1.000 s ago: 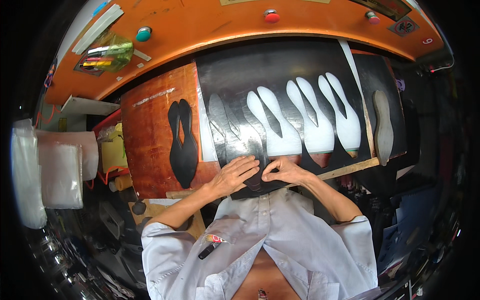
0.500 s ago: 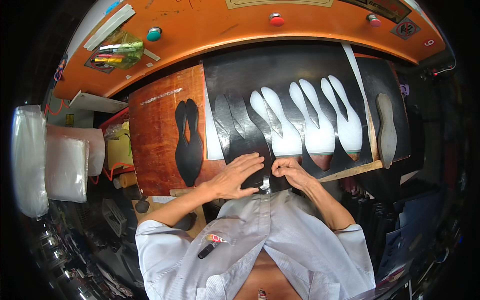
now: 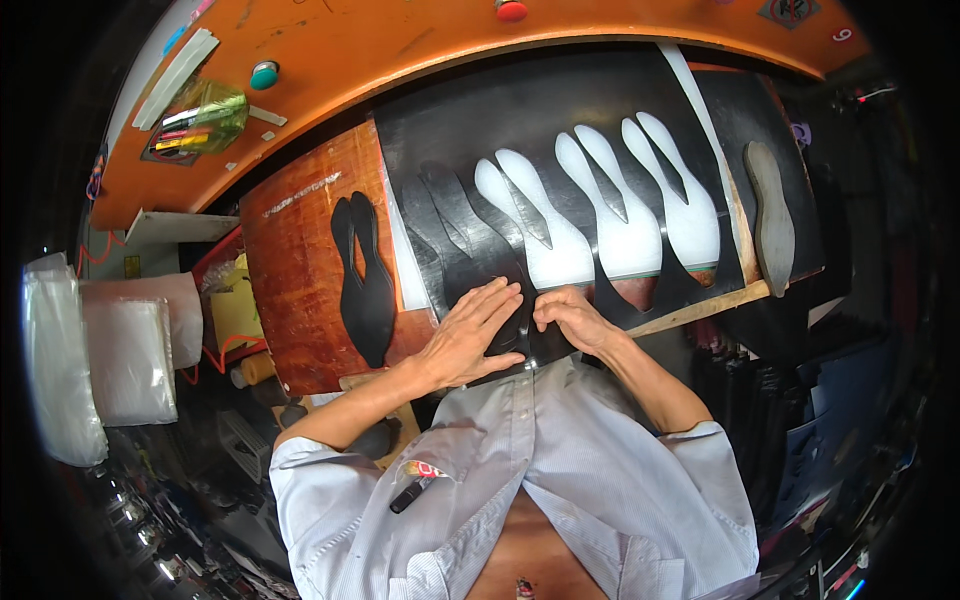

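Observation:
A large black sheet (image 3: 450, 120) lies over white backing, with several long forked sole-shaped openings showing white through it. Two forked outlines are also visible on its left part, where the black material is still in place. My left hand (image 3: 470, 335) lies flat on the sheet near its front edge, fingers stretched and thumb apart. Close beside it, my right hand (image 3: 572, 318) rests on the sheet with its fingers curled in; whatever is between its fingertips is hidden. A loose black forked sole piece (image 3: 367, 300) sits on the brown wooden board (image 3: 300, 270) to the left.
A grey sole-shaped piece (image 3: 770, 220) lies on the right. Behind the board stands an orange machine front (image 3: 400, 40) with a green button (image 3: 264, 75), a red button (image 3: 511, 10) and a yellow-green bag of pens (image 3: 205, 120). Clear plastic bags (image 3: 125, 350) hang at the left.
The whole view has shifted and tilted a little, so the board and machine appear higher. Both hands keep nearly the same place on the sheet; the right fingers look slightly more curled.

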{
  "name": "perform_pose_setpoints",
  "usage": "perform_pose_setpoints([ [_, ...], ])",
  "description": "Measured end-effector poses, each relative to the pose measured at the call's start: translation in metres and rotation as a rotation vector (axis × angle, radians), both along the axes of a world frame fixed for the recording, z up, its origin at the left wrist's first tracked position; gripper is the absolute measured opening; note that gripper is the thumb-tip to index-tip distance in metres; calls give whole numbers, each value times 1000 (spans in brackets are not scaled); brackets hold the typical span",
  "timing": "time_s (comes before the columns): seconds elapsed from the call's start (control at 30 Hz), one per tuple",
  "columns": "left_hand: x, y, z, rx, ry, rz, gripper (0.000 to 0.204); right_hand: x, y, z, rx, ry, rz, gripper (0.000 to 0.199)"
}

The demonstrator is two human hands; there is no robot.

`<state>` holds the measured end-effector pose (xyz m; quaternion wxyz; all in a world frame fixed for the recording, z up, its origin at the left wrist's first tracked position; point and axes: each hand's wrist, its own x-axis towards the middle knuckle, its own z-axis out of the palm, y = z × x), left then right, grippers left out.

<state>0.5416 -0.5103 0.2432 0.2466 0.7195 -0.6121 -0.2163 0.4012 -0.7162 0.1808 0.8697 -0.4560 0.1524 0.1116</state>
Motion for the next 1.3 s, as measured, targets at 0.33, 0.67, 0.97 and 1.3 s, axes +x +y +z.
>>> perform_pose_setpoints([
  [0.33,28,6,14,-133,73,-22,79,6,19,17,-605,-63,78,18],
  [0.67,47,2,12,-344,220,229,55,26,22,49,-1101,-142,-143,19],
  [0.97,74,6,79,-715,147,1012,30,226,-30,11,-1946,-452,-264,45],
  [1.3,138,104,167,-1289,-108,1381,49,234,-30,-19,-2031,-351,-102,52],
])
